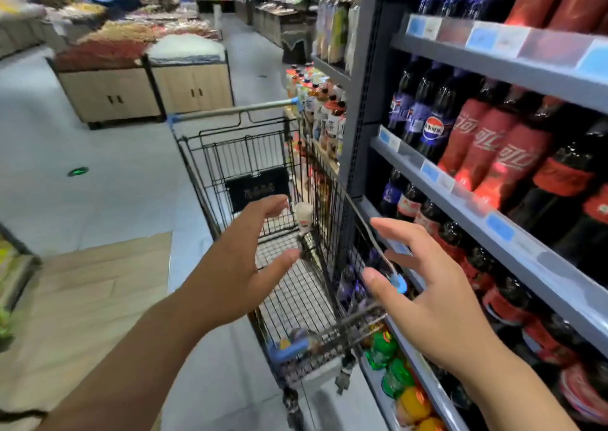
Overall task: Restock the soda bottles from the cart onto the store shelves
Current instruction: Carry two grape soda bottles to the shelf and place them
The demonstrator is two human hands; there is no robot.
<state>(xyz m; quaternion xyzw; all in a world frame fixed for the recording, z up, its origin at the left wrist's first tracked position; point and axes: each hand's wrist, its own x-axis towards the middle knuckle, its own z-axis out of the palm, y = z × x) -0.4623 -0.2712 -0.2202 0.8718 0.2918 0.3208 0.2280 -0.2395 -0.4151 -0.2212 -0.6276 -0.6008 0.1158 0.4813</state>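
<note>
Two hands hover over the black wire-mesh cart (250,154): our left hand (237,266) and right hand (427,292), fingers spread, holding nothing. Grey metal shelves (493,230) of glossy soda bottles (480,141) stand just beside it.

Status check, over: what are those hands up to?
Left hand and right hand open, empty, above cart. White-capped bottle inside it. Path looks clear.

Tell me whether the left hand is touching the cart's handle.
Apart. The head view shows the left hand open, lower in the frame, while the handle sits at the cart's far end, with the basket wire wall plainly between them.
</note>
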